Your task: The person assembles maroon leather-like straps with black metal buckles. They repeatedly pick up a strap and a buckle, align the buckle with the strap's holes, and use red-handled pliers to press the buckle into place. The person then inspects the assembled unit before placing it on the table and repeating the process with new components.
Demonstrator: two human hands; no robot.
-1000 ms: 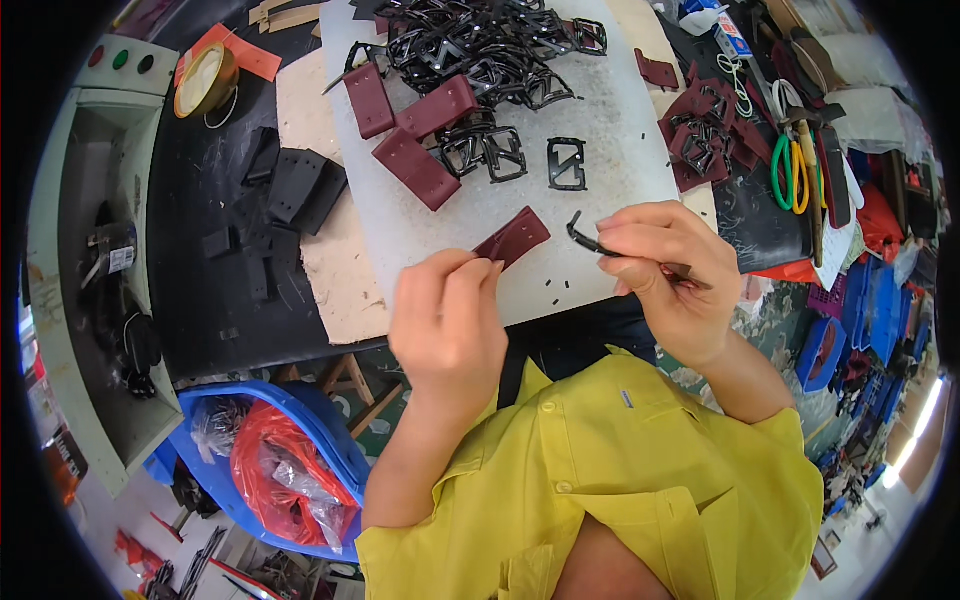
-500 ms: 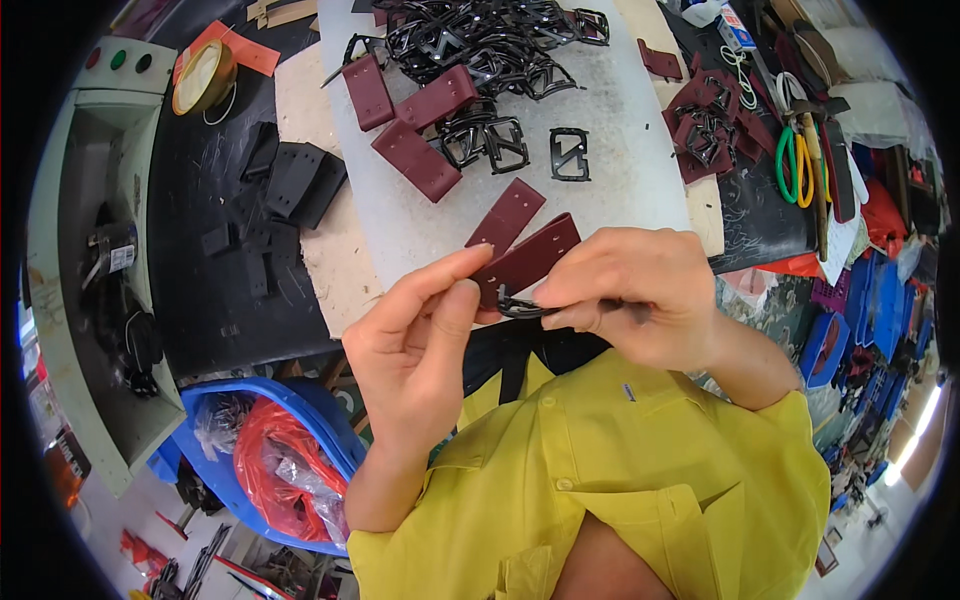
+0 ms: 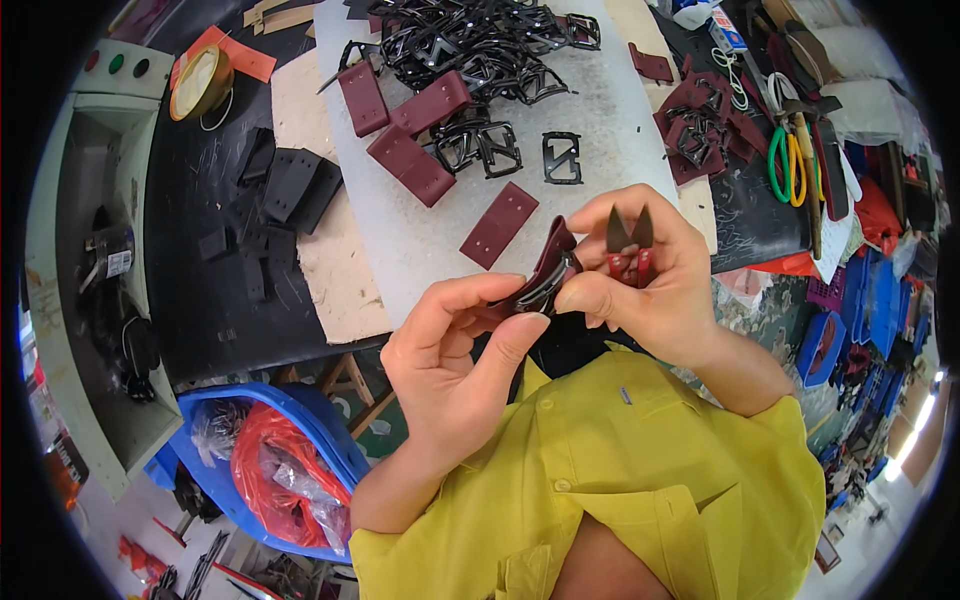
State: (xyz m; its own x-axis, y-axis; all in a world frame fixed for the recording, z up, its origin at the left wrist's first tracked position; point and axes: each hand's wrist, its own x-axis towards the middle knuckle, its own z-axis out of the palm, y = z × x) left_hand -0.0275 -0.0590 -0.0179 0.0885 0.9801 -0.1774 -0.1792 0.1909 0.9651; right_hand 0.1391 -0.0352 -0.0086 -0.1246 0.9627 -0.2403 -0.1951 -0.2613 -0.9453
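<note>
Between my two hands is a folded maroon leather-like strap (image 3: 552, 252) with a black buckle (image 3: 545, 288) at its near side. My left hand (image 3: 445, 355) pinches the strap's left end between thumb and fingers. At the other end, my right hand (image 3: 665, 285) grips the strap and buckle with thumb and forefinger. The same hand keeps a pair of red-handled thread snips (image 3: 630, 245) in its fingers, blades pointing up and apart. Just beyond lies a loose maroon strap piece (image 3: 499, 225) with small holes. A single black buckle (image 3: 562, 158) rests farther back on the white board.
A heap of black buckles (image 3: 460, 50) covers the back of the white board (image 3: 625, 140), with maroon pieces (image 3: 410, 165) beside it. Black pieces (image 3: 300, 185) lie left. Maroon straps with buckles (image 3: 705, 125) and scissors (image 3: 788, 165) are right. A blue bin (image 3: 335, 430) stands lower left.
Both hands have turned the strap, which now stands more upright and bent around the buckle. The right hand has rotated, bringing the snips' blades into view. The left hand has shifted right.
</note>
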